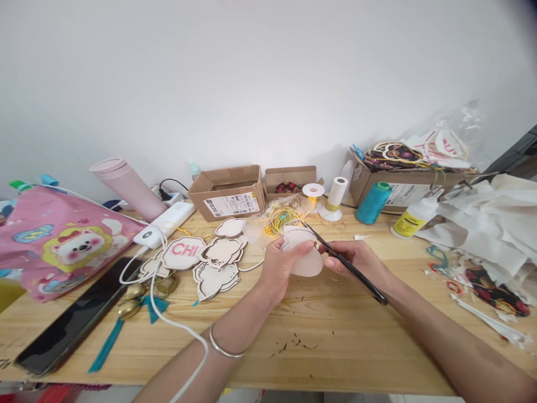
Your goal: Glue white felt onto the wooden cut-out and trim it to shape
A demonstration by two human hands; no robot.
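Observation:
My left hand [280, 267] pinches a pale, rounded cutout piece [308, 262] with a scalloped upper edge, held above the table. My right hand [352, 258] holds a slim black tool [356, 272], its thin tip pointing up and left at the piece's upper right edge. Whether the tip touches the piece is hard to tell. Left of my hands lie stacked wooden cutouts [216, 278] and a white round piece [183, 253] with pink "CHI" lettering. Behind the held piece is a tangle of yellow thread [280, 220].
Cardboard boxes [229, 193], a white spool [337, 194], teal thread [374, 204] and a glue bottle [414, 218] stand behind. A phone [75, 319], white cable [174, 324], power bank [163, 225] and pink bag [71, 240] lie left. White scraps [489, 218] cover the right side.

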